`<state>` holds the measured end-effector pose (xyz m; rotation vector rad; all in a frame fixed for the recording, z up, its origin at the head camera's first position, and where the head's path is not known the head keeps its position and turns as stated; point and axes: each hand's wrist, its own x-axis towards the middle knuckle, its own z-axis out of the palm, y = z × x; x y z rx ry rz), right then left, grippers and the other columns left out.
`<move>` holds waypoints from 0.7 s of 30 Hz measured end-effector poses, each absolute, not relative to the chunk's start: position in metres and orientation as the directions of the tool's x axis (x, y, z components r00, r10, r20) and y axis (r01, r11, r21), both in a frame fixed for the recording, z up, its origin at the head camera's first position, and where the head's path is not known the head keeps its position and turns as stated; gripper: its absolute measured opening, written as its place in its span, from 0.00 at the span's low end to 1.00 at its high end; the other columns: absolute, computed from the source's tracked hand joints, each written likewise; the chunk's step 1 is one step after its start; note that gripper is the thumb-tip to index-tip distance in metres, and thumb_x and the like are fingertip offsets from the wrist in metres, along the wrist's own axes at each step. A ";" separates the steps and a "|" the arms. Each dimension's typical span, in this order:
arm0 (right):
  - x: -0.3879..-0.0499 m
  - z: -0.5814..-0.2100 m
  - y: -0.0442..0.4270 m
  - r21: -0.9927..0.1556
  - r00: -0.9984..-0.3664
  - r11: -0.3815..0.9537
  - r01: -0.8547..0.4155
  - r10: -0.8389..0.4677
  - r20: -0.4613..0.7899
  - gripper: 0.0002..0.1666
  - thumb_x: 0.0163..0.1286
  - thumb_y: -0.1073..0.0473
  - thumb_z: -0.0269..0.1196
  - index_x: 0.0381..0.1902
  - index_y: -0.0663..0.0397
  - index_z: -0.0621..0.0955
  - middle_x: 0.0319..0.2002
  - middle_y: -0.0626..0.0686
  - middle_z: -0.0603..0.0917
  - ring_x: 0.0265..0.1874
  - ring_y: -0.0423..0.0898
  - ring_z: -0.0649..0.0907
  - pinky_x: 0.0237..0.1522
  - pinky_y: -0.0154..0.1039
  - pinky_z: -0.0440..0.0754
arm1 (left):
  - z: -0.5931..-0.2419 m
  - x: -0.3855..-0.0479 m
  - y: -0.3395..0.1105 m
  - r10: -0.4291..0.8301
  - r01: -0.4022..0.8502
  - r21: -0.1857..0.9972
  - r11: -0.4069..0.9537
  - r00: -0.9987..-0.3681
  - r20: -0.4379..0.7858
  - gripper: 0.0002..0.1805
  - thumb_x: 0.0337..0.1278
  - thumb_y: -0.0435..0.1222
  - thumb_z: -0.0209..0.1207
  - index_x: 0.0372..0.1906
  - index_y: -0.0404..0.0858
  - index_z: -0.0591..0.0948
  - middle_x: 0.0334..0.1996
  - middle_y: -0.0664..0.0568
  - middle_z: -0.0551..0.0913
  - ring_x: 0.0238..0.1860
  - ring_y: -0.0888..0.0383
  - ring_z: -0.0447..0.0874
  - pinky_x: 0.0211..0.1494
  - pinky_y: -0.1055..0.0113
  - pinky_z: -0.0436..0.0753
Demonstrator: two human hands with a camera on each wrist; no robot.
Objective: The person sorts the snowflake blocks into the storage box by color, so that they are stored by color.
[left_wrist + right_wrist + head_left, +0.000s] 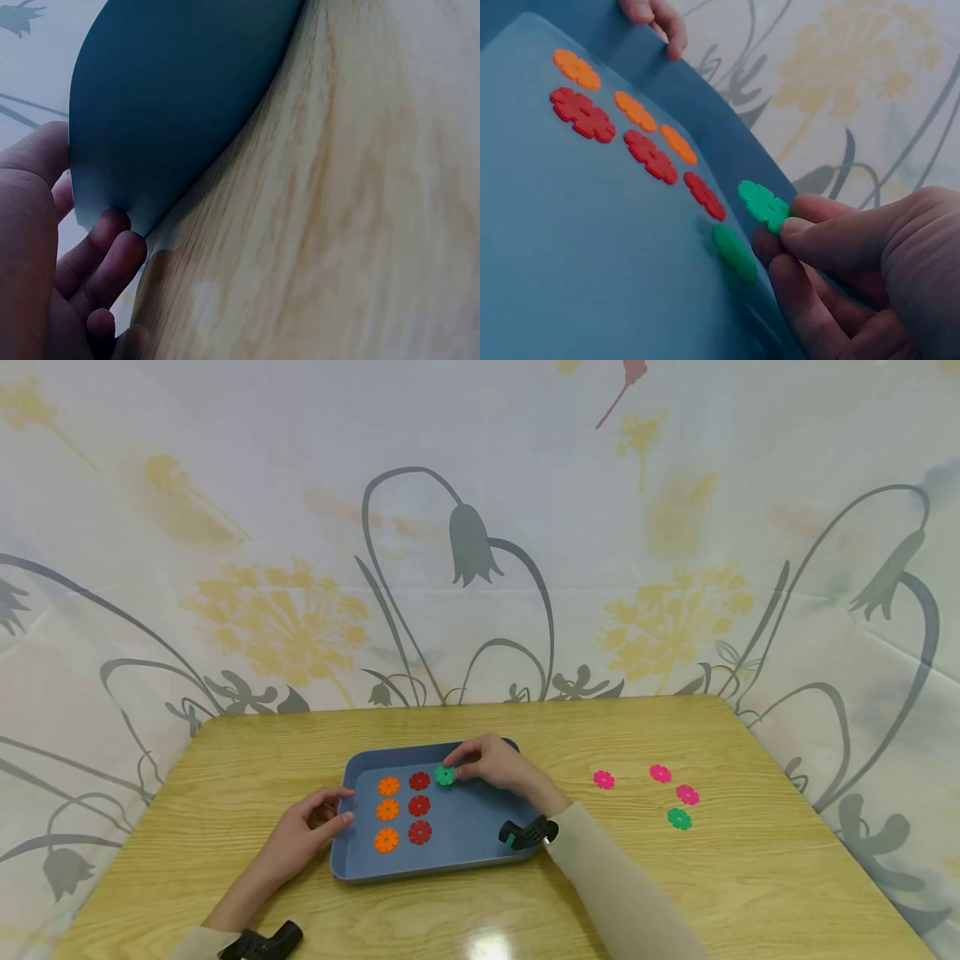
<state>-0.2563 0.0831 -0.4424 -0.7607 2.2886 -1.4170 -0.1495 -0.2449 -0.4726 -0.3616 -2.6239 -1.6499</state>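
My right hand (491, 762) is over the far side of a blue tray (480, 852). Thumb and fingertips pinch a green notched plastic disc (763, 204) above the tray floor. Another green disc (735, 253) lies on the floor just below it. Beside that is a row of red discs (419, 806), then a row of orange discs (387, 810) nearer the left wall. My left hand (300, 831) holds the tray's left edge, some fingers over the rim and others against the outer wall (172, 112).
On the wooden table (600, 893), right of the tray, lie several loose discs: pink ones (661, 773) and a green disc (679, 818). A flower-printed cloth (480, 610) hangs behind the table.
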 end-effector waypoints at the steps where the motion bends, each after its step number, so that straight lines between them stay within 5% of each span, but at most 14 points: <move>1: -0.256 -0.443 0.083 -0.891 -0.797 0.369 -0.265 -0.604 -0.013 0.11 0.67 0.69 0.65 0.46 0.59 0.88 0.45 0.52 0.87 0.39 0.41 0.82 0.43 0.36 0.79 | -0.473 -0.149 -0.245 0.183 0.204 0.887 0.414 -0.973 0.139 0.19 0.66 0.35 0.63 0.59 0.35 0.80 0.39 0.48 0.78 0.34 0.59 0.75 0.37 0.67 0.77; 21: -0.256 -0.449 0.084 -0.830 -0.705 0.397 -0.392 -0.709 -0.006 0.09 0.64 0.67 0.69 0.43 0.57 0.89 0.42 0.49 0.87 0.36 0.36 0.83 0.41 0.33 0.79 | -0.473 -0.149 -0.245 0.187 0.199 0.887 0.417 -0.974 0.131 0.19 0.67 0.35 0.62 0.60 0.36 0.79 0.40 0.48 0.78 0.35 0.58 0.74 0.37 0.67 0.77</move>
